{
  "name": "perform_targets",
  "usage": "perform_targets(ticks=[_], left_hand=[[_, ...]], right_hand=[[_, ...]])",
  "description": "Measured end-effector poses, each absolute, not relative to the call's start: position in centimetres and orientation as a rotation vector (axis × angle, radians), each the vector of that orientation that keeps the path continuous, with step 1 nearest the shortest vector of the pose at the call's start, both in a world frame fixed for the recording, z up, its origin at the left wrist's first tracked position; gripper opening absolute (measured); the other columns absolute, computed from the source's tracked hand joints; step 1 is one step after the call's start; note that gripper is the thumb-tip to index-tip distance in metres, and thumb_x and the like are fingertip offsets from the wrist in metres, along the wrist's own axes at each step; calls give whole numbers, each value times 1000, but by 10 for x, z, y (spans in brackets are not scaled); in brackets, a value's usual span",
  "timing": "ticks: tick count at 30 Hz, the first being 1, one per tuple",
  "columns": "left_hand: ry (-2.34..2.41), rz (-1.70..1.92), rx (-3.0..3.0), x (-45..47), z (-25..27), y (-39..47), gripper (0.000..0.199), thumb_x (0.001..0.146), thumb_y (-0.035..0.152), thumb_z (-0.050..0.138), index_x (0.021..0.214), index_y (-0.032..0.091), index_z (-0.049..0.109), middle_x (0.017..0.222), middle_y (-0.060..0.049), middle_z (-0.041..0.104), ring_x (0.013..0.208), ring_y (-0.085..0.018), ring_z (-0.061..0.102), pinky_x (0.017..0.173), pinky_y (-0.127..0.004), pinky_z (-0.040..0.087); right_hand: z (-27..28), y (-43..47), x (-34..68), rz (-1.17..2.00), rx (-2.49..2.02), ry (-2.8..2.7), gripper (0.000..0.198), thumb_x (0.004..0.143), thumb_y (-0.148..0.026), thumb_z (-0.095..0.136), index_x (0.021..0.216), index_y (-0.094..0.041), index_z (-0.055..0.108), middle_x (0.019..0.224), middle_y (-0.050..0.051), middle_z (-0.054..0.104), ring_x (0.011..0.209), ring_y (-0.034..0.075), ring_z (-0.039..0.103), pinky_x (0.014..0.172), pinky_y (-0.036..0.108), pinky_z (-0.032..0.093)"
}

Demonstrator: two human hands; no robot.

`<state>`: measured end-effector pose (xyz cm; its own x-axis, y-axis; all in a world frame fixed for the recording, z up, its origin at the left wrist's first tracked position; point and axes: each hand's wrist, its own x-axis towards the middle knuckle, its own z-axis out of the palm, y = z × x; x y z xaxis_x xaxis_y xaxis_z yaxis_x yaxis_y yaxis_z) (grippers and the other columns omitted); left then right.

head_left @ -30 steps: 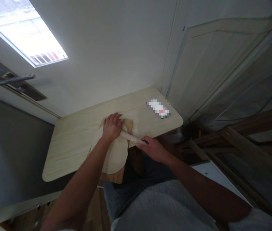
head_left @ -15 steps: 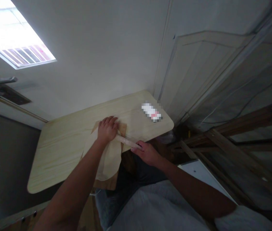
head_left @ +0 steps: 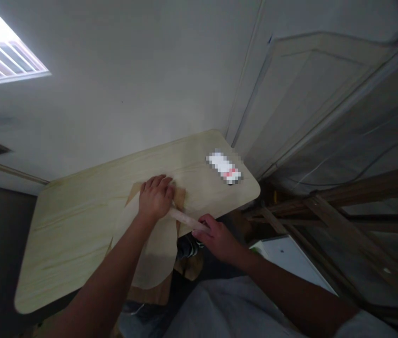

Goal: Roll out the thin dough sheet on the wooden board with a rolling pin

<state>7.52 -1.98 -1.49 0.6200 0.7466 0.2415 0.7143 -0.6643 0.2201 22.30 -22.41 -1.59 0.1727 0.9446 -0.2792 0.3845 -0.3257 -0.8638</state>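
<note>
A pale, flat sheet of dough [head_left: 156, 263] lies over a brown wooden board [head_left: 152, 295], its lower part reaching down toward me. Across its upper part slants a light, thin rolling pin [head_left: 188, 219]. My left hand [head_left: 156, 197] covers the pin's far end from above, fingers bent over it; that end is hidden beneath the palm. My right hand [head_left: 218, 237] is closed round the near end, just off the table's front edge.
The board lies on a light wood-grain table [head_left: 68, 230] against a white wall. A blurred-out white and red object [head_left: 224, 166] lies at the table's right end. On the right are a white panel [head_left: 290, 258] and dark wooden beams [head_left: 325, 220].
The view has shifted, so the table appears lower and farther left. Both hands keep their places on the rolling pin, with little visible change in the dough.
</note>
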Motion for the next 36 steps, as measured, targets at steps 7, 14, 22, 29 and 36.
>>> perform_targets(ticks=[7, 14, 22, 29, 36], left_hand=[[1264, 451, 2695, 94, -10, -17, 37, 98, 40, 42, 124, 26, 64, 136, -9, 62, 128, -34, 52, 108, -57, 37], [1263, 469, 2674, 108, -10, -11, 38, 99, 41, 41, 123, 24, 64, 135, -11, 62, 128, -34, 51, 108, -56, 35], [1348, 478, 2675, 126, -10, -4, 39, 100, 43, 38, 118, 22, 67, 125, -12, 67, 118, -33, 56, 102, -52, 42], [1290, 705, 2472, 115, -4, 5, 34, 98, 40, 43, 111, 21, 69, 119, -8, 70, 116, -26, 60, 104, -43, 45], [1307, 802, 2449, 59, -7, -3, 37, 99, 44, 42, 115, 21, 67, 120, -9, 69, 118, -24, 58, 108, -41, 42]], right_hand=[[-15, -225, 223, 1089, -1880, -1226, 26, 95, -45, 56, 105, -22, 54, 71, -2, 60, 62, 15, 57, 59, 25, 37], [-14, -225, 229, 1035, -1908, -1278, 29, 98, -48, 50, 107, -21, 55, 74, 1, 64, 63, 16, 59, 60, 25, 38], [-16, -216, 242, 1019, -1941, -1267, 34, 100, -51, 47, 100, -20, 61, 71, 1, 65, 61, 15, 58, 58, 25, 37], [-15, -217, 234, 1035, -1871, -1319, 35, 100, -51, 46, 93, -19, 61, 67, 0, 62, 60, 14, 56, 56, 24, 36], [-20, -219, 221, 978, -1895, -1402, 34, 99, -50, 48, 101, -19, 62, 74, 3, 67, 65, 17, 63, 61, 25, 37]])
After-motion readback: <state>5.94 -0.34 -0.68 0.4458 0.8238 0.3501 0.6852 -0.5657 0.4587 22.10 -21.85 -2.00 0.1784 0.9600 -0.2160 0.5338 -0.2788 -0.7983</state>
